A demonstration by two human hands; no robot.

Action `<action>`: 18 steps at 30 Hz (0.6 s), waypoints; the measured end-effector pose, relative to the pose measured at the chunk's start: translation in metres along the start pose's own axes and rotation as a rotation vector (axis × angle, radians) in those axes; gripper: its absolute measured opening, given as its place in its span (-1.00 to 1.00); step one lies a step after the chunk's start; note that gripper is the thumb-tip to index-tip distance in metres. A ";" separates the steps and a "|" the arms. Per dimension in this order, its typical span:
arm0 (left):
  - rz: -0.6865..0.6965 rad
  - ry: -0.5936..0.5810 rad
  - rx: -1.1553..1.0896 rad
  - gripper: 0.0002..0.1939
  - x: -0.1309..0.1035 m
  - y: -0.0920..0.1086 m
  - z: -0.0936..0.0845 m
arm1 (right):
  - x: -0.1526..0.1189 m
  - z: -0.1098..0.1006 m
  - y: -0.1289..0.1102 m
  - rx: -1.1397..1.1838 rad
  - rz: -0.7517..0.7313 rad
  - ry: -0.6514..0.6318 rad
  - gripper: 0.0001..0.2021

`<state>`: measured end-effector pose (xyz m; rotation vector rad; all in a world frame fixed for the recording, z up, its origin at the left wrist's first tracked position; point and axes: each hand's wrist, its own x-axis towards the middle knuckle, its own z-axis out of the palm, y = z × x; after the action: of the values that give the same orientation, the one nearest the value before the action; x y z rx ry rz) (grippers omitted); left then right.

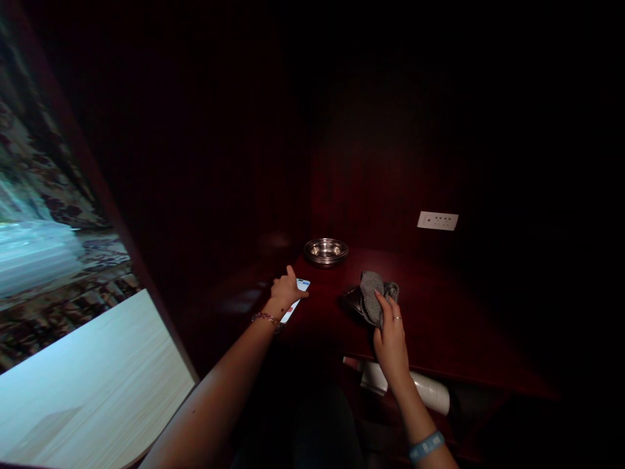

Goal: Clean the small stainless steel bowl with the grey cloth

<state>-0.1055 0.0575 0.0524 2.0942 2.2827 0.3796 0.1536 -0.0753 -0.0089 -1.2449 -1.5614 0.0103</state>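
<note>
My left hand [284,290] reaches over a phone [291,311] with a lit screen on the dark red desk. The thumb lies across the phone, and the other fingers bend along its left side. My right hand [390,331] grips a bunched grey cloth [372,296], its fingers resting on the fabric. Against the cloth's left side is a dark shiny thing [353,302] whose kind I cannot make out. Behind both hands stands a shallow stack of steel bowls [326,261], near the desk's back left corner.
A white socket plate [438,221] is set in the back wall. Below the desk edge, a pale patterned roll [432,393] and a white box-like thing [374,378] lie on a shelf. To the left, past the side panel, a pale wooden tabletop [112,371] shows.
</note>
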 end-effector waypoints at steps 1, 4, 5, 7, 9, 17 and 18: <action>-0.002 0.004 0.001 -0.10 0.000 0.000 0.000 | 0.000 0.000 0.000 0.001 0.000 -0.002 -0.25; -0.010 0.020 -0.002 -0.12 -0.002 0.000 0.001 | 0.001 0.000 -0.001 0.004 0.007 0.000 -0.24; -0.012 0.027 -0.002 -0.13 -0.002 0.000 0.001 | 0.001 0.000 -0.001 0.003 0.008 0.002 -0.24; -0.014 0.033 -0.001 -0.13 -0.003 -0.001 0.002 | 0.001 0.000 -0.001 0.001 0.007 0.009 -0.24; -0.015 0.034 -0.001 -0.13 -0.004 0.000 0.002 | 0.001 0.000 0.000 -0.002 0.001 0.013 -0.25; -0.024 0.038 -0.005 -0.13 -0.005 0.001 0.001 | 0.000 0.001 0.000 -0.007 0.009 0.011 -0.25; -0.024 0.035 -0.004 -0.12 -0.005 0.001 0.002 | 0.000 0.001 0.000 -0.006 0.006 0.013 -0.25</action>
<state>-0.1038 0.0532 0.0500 2.0732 2.3209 0.4226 0.1531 -0.0743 -0.0091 -1.2522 -1.5477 0.0019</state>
